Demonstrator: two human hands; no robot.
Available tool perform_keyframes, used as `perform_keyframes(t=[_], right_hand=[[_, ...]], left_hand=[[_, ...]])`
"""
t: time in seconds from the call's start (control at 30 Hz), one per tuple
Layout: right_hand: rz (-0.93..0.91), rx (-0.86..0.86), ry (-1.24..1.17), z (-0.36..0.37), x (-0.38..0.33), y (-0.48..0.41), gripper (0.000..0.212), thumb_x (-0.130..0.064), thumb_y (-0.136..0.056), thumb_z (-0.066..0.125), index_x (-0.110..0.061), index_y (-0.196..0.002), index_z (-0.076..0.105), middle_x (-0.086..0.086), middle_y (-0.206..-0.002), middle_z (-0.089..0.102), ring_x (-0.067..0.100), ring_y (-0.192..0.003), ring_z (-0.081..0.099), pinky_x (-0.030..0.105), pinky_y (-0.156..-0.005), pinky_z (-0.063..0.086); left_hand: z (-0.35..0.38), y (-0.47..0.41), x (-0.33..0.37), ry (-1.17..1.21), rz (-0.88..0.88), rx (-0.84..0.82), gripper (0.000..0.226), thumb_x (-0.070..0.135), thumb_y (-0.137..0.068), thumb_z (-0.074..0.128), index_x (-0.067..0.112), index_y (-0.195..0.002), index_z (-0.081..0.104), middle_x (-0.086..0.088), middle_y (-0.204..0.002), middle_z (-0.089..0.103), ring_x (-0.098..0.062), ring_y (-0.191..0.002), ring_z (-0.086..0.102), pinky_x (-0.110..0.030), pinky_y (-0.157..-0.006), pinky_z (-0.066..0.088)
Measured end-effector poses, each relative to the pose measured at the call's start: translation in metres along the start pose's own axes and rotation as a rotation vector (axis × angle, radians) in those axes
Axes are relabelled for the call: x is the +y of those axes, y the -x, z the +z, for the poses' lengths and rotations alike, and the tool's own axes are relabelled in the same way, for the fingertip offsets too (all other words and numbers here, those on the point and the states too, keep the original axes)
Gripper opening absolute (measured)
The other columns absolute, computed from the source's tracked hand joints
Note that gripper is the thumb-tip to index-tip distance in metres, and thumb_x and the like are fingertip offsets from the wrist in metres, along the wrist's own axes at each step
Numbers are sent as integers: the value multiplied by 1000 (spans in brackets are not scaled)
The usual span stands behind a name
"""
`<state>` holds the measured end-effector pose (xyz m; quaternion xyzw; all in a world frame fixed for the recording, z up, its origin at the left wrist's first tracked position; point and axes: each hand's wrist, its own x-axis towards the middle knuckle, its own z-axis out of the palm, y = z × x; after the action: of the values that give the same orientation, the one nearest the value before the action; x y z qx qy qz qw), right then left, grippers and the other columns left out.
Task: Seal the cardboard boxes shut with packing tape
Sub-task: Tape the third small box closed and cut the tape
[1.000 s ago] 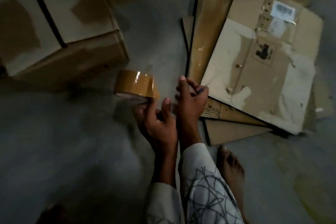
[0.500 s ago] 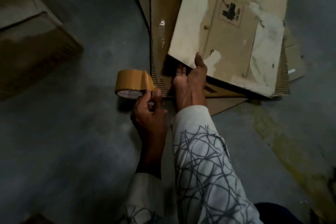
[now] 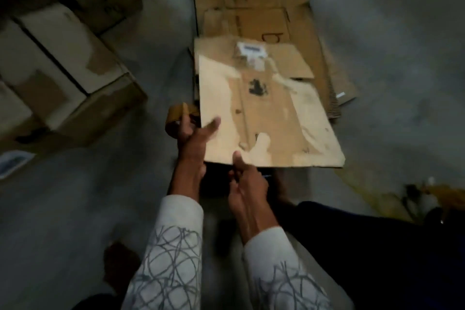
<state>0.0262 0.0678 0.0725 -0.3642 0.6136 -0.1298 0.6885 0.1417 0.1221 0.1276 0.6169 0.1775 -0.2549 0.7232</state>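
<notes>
A flattened cardboard box [image 3: 266, 118], pale and scuffed with a white label, is lifted at its near edge above the floor. My right hand [image 3: 247, 181] pinches that near edge, thumb on top. My left hand [image 3: 192, 141] grips a brown packing tape roll [image 3: 176, 114] at the sheet's left edge, and its thumb lies on the cardboard's near left corner. The roll is partly hidden behind the sheet and my fingers. The frame is blurred.
Several more flattened cardboard sheets [image 3: 254, 10] lie stacked on the grey floor behind. Assembled boxes [image 3: 63, 68] stand at the left, with a paper [image 3: 12, 162] beside them. My bare foot [image 3: 120, 264] is at the lower left, a dark trouser leg [image 3: 364, 246] at the right.
My right hand went from reaching under the top sheet to pinching its near edge and lifting it toward me. My left hand, still holding the tape, came up against the sheet's left corner.
</notes>
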Motion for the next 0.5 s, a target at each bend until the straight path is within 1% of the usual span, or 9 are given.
perform_keyframes(t=[0.03, 0.07, 0.1, 0.13, 0.2, 0.27, 0.33, 0.37, 0.5], right_hand=[[-21, -88, 64, -6, -14, 44, 10, -8, -90, 73, -11, -97, 68, 6, -72, 71, 13, -53, 63, 19, -42, 45], [-11, -105, 69, -10, -21, 89, 13, -21, -91, 73, -11, -98, 67, 5, -66, 68, 11, -48, 59, 21, -43, 44], [-63, -143, 149, -26, -23, 129, 24, -36, -90, 73, -14, -99, 68, 5, -67, 68, 13, -52, 60, 25, -48, 49], [-83, -81, 164, -47, -17, 152, 36, -52, -85, 71, -19, -100, 69, 6, -76, 71, 18, -63, 64, 32, -59, 56], [-171, -114, 270, -78, -16, 202, 44, -69, -71, 66, -30, -91, 62, 4, -91, 73, 23, -78, 65, 47, -77, 59], [-293, -199, 343, -108, -24, 238, 37, -63, -76, 68, -31, -85, 51, -1, -87, 67, 20, -76, 62, 42, -71, 57], [-479, -307, 415, -138, -35, 260, 31, -52, -87, 69, -31, -87, 46, -4, -86, 63, 15, -76, 61, 31, -65, 52], [-543, -341, 460, -154, -40, 265, 31, -52, -88, 68, -30, -89, 46, -3, -87, 63, 15, -77, 63, 30, -65, 53], [-488, -491, 474, -180, -58, 282, 51, -67, -83, 66, -24, -107, 50, 4, -100, 70, 17, -85, 71, 33, -66, 59]], left_hand=[[-4, 30, 14, -55, 29, 10, 84, -3, -81, 77, 9, -153, 34, -16, -133, 62, -31, -108, 66, -45, -85, 60], [-10, 58, 22, -134, 69, 63, 85, -12, -79, 73, 8, -153, 35, -13, -130, 63, -27, -106, 66, -37, -83, 60], [-18, 86, 26, -205, 97, 95, 87, -15, -77, 72, 9, -153, 36, -10, -130, 62, -24, -106, 65, -33, -84, 58], [-24, 115, 27, -270, 114, 121, 88, -15, -76, 72, 10, -153, 37, -8, -130, 62, -21, -106, 65, -30, -84, 57], [-30, 165, 31, -315, 164, 147, 87, -14, -75, 73, 10, -151, 40, -7, -130, 63, -18, -103, 67, -27, -85, 57], [-37, 213, 38, -305, 243, 183, 79, -14, -77, 71, 6, -149, 43, -14, -130, 64, -22, -104, 69, -21, -82, 57], [-40, 263, 46, -314, 334, 204, 69, -14, -82, 68, 0, -145, 46, -20, -130, 63, -28, -110, 67, -11, -78, 51], [-43, 288, 49, -347, 362, 220, 65, -12, -83, 68, -2, -144, 46, -21, -130, 63, -28, -112, 65, -9, -78, 48], [-64, 375, 34, -487, 435, 288, 67, 0, -84, 73, 5, -146, 47, -14, -135, 62, -19, -109, 64, -13, -79, 45]])
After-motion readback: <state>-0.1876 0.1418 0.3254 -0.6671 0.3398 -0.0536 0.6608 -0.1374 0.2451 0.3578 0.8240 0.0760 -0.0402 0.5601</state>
